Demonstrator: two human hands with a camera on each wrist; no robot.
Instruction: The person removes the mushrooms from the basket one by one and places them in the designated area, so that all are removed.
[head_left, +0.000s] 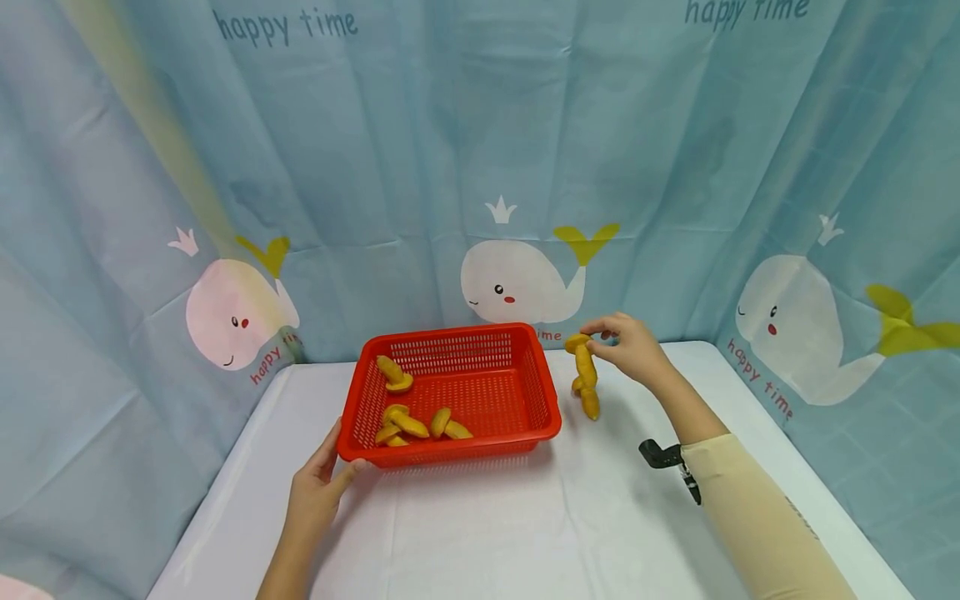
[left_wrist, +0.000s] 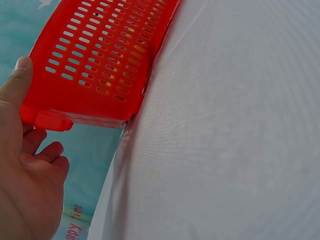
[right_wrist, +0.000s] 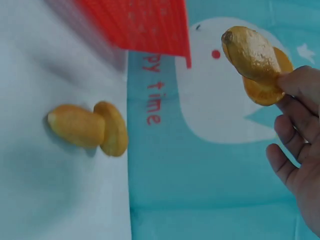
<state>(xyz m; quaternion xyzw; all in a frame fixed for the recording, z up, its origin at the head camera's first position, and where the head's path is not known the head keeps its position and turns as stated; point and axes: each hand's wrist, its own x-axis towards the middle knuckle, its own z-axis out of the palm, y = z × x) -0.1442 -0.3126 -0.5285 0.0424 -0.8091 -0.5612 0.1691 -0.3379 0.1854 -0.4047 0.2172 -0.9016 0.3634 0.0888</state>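
Observation:
A red plastic basket (head_left: 480,450) with slotted walls stands on the table. My left hand (head_left: 318,483) grips its near left corner, thumb on the rim and fingers below it in the left wrist view. Several yellow-brown mushrooms (head_left: 408,423) lie inside, towards the left and front of the basket. Right of the basket, my right hand (head_left: 628,346) pinches another mushroom (right_wrist: 252,55) by its cap, stem pointing away from the fingers. Below it, a second loose mushroom (right_wrist: 77,125) lies on its side on the table; the two overlap in the head view.
A white cloth (head_left: 465,533) covers the table. Blue curtains (head_left: 375,167) printed with whales hang close behind the table and along both sides. A black wrist mount (head_left: 663,454) juts out beside the right sleeve.

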